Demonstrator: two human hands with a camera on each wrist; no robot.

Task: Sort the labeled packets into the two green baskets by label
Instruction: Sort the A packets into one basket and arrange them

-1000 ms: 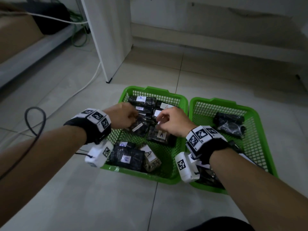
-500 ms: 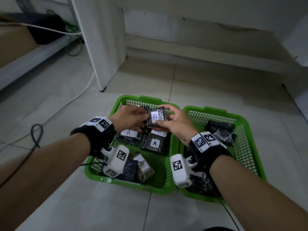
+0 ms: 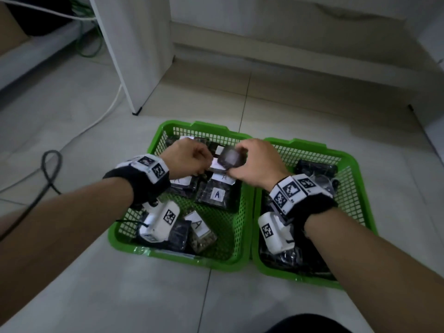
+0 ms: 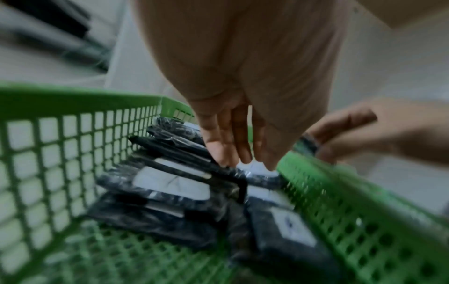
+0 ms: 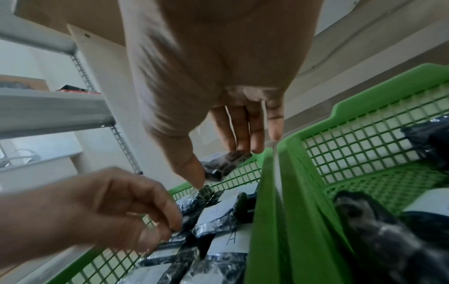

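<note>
Two green baskets stand side by side on the tiled floor, the left basket (image 3: 192, 257) and the right basket (image 3: 300, 278). My right hand (image 3: 237, 162) pinches a dark packet (image 3: 228, 157) with a blurred white label above the left basket's far right corner; the right wrist view shows this hand (image 5: 218, 167) gripping the packet (image 5: 226, 163) between thumb and fingers. My left hand (image 3: 204, 164) hovers low over the left basket, fingers loosely curled, tips at the pile (image 4: 170, 184) and nothing between them. Packets marked A (image 3: 217, 194) lie in the left basket. Dark packets (image 3: 314, 168) lie in the right basket.
A white cabinet panel (image 3: 134, 56) stands on the floor behind the left basket. A white cable (image 3: 103, 114) and a grey looped cable (image 3: 50, 164) run across the tiles at left. A grey metal rack (image 5: 48, 109) is on the left.
Both hands held the A packet half a second ago. The left hand has let go and dropped to the pile. The right hand has carried the packet a little to the right.
</note>
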